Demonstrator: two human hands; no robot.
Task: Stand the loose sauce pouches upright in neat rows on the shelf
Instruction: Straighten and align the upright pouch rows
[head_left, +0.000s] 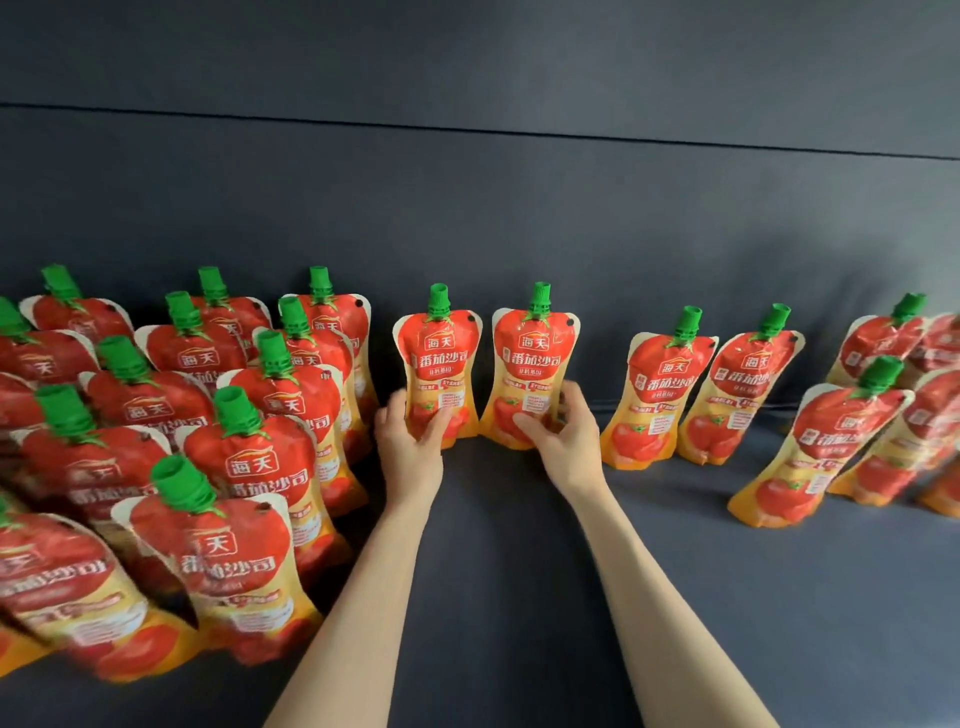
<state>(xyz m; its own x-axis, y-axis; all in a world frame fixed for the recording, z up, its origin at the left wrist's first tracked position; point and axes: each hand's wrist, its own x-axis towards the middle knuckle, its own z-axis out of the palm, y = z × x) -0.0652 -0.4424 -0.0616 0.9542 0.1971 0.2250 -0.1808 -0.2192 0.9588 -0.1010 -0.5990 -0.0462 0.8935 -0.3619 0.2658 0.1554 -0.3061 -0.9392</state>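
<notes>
Left hand (410, 441) is curling its fingers round the left pouch (439, 358), right hand (563, 431) round the right pouch (535, 358), both standing at the shelf (493, 545) rear; seat bases flat, aligning with the neighbouring rows (283, 410)

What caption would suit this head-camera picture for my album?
Left hand grips the left pouch, right hand the right pouch, both upright on the dark shelf beside packed rows.
</notes>
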